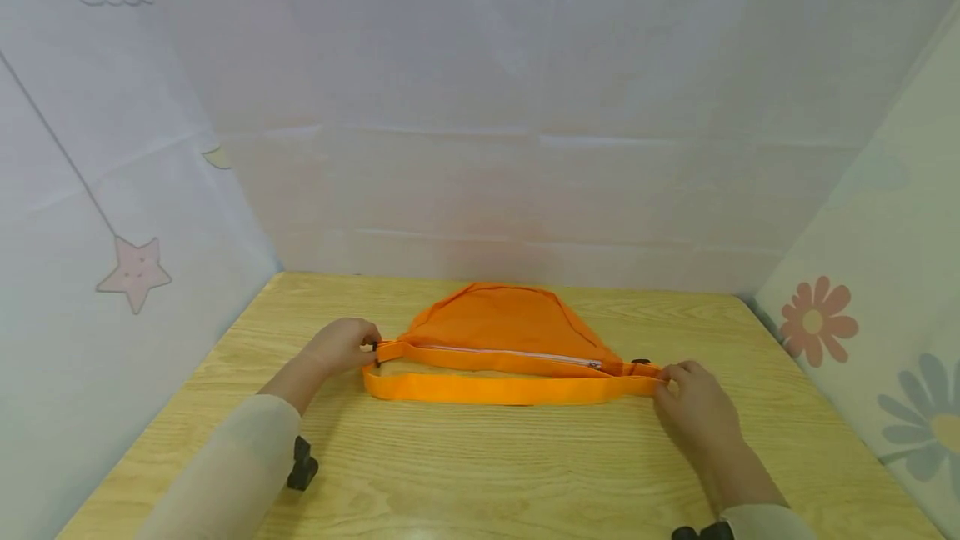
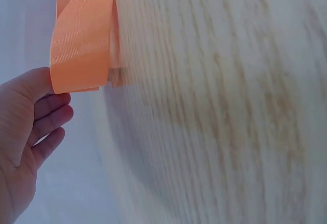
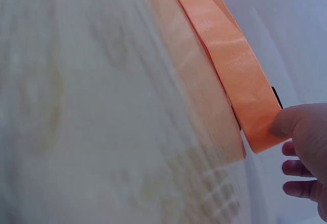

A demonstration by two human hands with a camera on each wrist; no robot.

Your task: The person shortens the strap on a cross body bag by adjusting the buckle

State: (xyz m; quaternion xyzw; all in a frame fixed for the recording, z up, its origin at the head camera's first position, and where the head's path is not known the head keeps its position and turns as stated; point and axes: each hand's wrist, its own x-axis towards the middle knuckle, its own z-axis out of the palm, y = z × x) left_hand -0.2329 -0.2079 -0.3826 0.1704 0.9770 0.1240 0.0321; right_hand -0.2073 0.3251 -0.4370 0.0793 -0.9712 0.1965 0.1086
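Observation:
An orange waist bag (image 1: 510, 319) lies on the wooden table, its rounded edge toward the back wall. A pale zipper (image 1: 517, 352) with a metal pull at its right end runs along the near side. In front of the bag stretches its orange strap (image 1: 495, 390), looped at both ends. My left hand (image 1: 347, 346) pinches the strap's left end beside a small black buckle. At the other end, my right hand (image 1: 697, 402) pinches the strap between thumb and fingers, close to another black buckle (image 1: 640, 362). In the right wrist view the strap (image 3: 230, 60) stands on edge above the tabletop.
The wooden table (image 1: 450, 473) meets a pale cloth wall (image 1: 495, 148) at the back. Side walls with a printed star (image 1: 135, 272) and flowers (image 1: 819, 321) flank it. Black wrist devices (image 1: 303, 465) sit by both sleeves.

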